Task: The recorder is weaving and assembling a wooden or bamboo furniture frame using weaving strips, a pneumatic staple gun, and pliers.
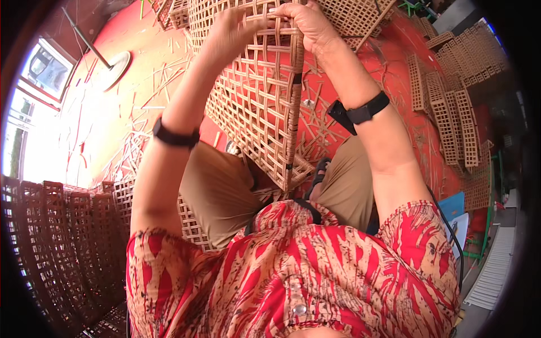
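An open-weave rattan panel (256, 93) stands tilted between my knees, its bound edge running down toward my lap. Dark bands wrap that edge in places. At its upper corner my right hand (307, 25) is closed, with thumb and fingers pinching the rim. Beside it, my left hand (236, 31) is curled over the top of the weave, slightly blurred. Its fingers are pressed together near the right fingertips, and what they hold is hidden. Black bands circle both forearms, and a small dark device (342, 115) sits by the right one.
Loose cane strips (318, 127) litter the red floor (389, 67). Stacked woven panels (53, 236) stand at the left, with more panels (451, 112) at the right and far side. A pole on a round base (116, 70) stands at the far left, near a window.
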{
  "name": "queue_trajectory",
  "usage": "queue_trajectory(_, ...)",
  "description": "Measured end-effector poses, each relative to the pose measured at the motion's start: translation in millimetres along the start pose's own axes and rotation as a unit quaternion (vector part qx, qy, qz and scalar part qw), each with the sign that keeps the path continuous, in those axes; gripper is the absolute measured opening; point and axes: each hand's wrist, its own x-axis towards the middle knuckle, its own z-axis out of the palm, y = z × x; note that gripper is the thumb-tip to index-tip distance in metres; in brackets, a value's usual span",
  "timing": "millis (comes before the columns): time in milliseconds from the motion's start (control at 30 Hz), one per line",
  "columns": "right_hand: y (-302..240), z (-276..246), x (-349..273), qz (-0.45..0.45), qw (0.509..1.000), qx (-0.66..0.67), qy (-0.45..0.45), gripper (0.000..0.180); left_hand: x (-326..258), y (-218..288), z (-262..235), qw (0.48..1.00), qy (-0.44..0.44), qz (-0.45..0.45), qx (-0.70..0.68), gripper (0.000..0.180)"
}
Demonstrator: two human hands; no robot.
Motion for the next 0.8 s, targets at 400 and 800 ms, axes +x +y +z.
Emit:
queue_trajectory(400, -18.4, -54.5, -74.7, 0.053, 0.998, -0.03, 0.0, 0.056, -272.8, 14.0, 112.9, 0.916, -0.159, -0.327, -0.172, 0.078)
queue_trajectory(800, -20.5, -170.4, -133.9, 0.029, 0.962, 0.008, 0.272, 0.052, -304.8, 25.3, 124.7, 0.941, -0.244, -0.226, 0.061, 0.085)
